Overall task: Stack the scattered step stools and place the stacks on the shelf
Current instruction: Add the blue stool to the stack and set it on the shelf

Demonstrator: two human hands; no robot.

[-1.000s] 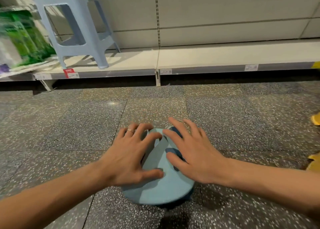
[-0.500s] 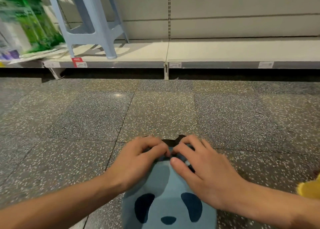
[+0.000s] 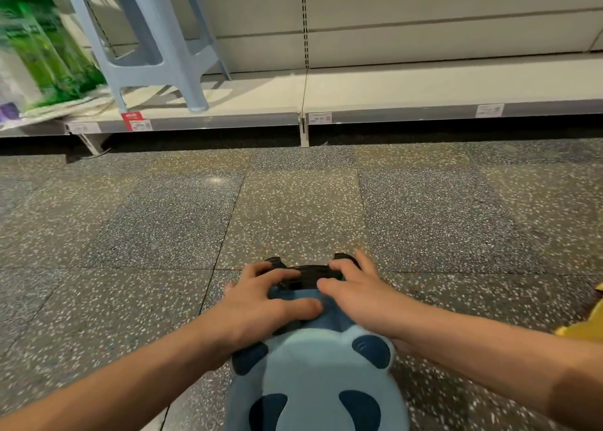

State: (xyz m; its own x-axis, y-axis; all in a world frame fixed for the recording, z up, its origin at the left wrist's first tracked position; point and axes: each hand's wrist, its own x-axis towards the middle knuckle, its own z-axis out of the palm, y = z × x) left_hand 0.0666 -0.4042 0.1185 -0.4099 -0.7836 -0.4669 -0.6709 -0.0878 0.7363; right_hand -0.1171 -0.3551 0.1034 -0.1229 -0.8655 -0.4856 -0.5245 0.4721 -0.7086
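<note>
A light blue panda-face stool (image 3: 318, 378) with dark blue ears and eye patches is tipped toward me at the bottom centre, above the speckled floor. My left hand (image 3: 261, 306) and my right hand (image 3: 359, 295) both grip its far end, fingers curled over the dark underside and black feet. A tall pale blue plastic stool (image 3: 146, 39) stands on the low white shelf (image 3: 424, 88) at the upper left.
Green packaged goods (image 3: 42, 55) lean on the shelf at far left. A yellow object (image 3: 584, 326) pokes in at the right edge. The shelf's long right part lies bare, with price tags (image 3: 488, 110) along its front rail. Speckled terrazzo floor (image 3: 293, 208) spreads between me and the shelf.
The panda stool has tipped toward me, so its face now shows. Both hands slid from its top to its far end. The view has moved closer to the shelf.
</note>
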